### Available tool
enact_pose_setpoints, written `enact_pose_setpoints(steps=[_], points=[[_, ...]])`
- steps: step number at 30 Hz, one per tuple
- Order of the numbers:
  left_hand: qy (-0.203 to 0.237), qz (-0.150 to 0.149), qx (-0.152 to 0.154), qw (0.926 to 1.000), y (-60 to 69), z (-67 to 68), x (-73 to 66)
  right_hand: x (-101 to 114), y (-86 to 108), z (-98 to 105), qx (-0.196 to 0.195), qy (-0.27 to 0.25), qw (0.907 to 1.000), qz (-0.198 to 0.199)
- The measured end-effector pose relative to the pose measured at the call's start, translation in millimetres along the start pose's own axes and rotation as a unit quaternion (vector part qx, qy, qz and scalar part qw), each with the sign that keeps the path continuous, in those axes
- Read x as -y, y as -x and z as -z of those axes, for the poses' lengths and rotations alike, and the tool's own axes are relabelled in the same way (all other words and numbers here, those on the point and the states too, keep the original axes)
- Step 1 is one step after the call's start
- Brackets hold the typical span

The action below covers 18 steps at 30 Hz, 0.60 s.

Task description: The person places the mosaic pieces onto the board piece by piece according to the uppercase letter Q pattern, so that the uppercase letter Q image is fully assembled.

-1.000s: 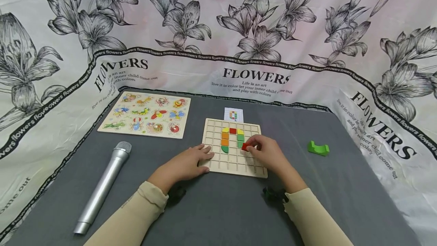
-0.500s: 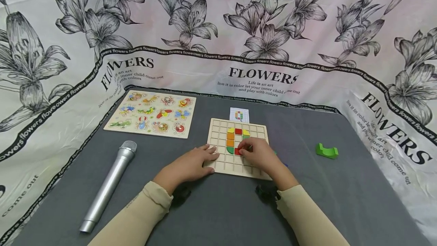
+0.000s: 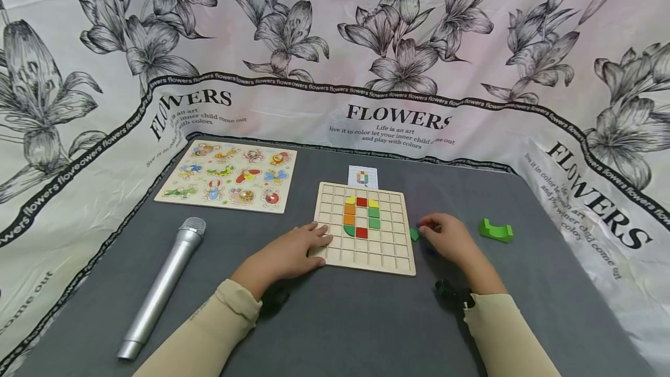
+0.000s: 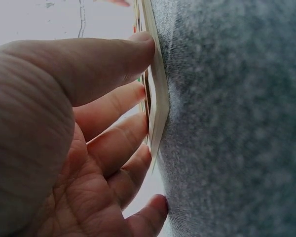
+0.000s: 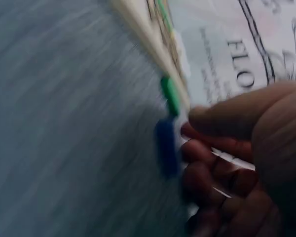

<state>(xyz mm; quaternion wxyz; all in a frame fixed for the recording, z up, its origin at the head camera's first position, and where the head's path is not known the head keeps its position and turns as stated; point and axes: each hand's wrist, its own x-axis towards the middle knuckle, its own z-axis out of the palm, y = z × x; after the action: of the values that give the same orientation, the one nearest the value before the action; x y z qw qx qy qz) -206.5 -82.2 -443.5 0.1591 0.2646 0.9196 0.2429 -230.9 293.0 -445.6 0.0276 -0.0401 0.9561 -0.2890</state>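
A square wooden grid board [image 3: 387, 249] lies on the table, bearing a ring of red, yellow, orange and green pieces. My left hand [image 3: 285, 253] rests at its left edge; in the left wrist view the thumb [image 4: 113, 61] touches the board's side and the fingers are spread. Just beyond the board's right edge is my right hand [image 3: 450, 240], its fingers loosely bent beside a small green piece [image 3: 414, 234]. The blurred right wrist view shows a blue piece [image 5: 166, 148] close to those fingertips, with nothing visibly gripped.
A pattern card [image 3: 363, 177] lies behind the board. An insect puzzle board [image 3: 288, 191] is at the back left, above a silver microphone [image 3: 162, 287]. A green curved block [image 3: 495, 230] sits to the right. Flower-printed cloth [image 3: 293, 106] hangs behind the table.
My right hand set a red piece into the bottom of the ring, let go of it, and moved right, off the board. The left hand has stayed at the board's left edge.
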Motion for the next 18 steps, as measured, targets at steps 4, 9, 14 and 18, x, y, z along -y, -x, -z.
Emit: enact_pose_setpoints(steps=[4, 9, 14, 18], points=[[0.005, -0.002, -0.005, 1.0, 1.8, 2.0, 0.0, -13, 8.2, 0, 0.01, -0.006, 0.9998, 0.018], [0.001, 0.003, -0.004, 1.0, 2.7, 1.9, 1.0, -9, 6.2, -9, 0.008, -0.018, 0.999, 0.04], [0.002, 0.003, -0.004, 1.0, 2.0, 1.5, -0.2, -5, 6.1, -13, -0.001, -0.014, 0.9994, 0.03], [-0.001, 0.003, -0.004, 1.0, 0.4, 0.1, -1.5, -7, 9.6, -11, -0.01, -0.02, 0.9994, 0.026]])
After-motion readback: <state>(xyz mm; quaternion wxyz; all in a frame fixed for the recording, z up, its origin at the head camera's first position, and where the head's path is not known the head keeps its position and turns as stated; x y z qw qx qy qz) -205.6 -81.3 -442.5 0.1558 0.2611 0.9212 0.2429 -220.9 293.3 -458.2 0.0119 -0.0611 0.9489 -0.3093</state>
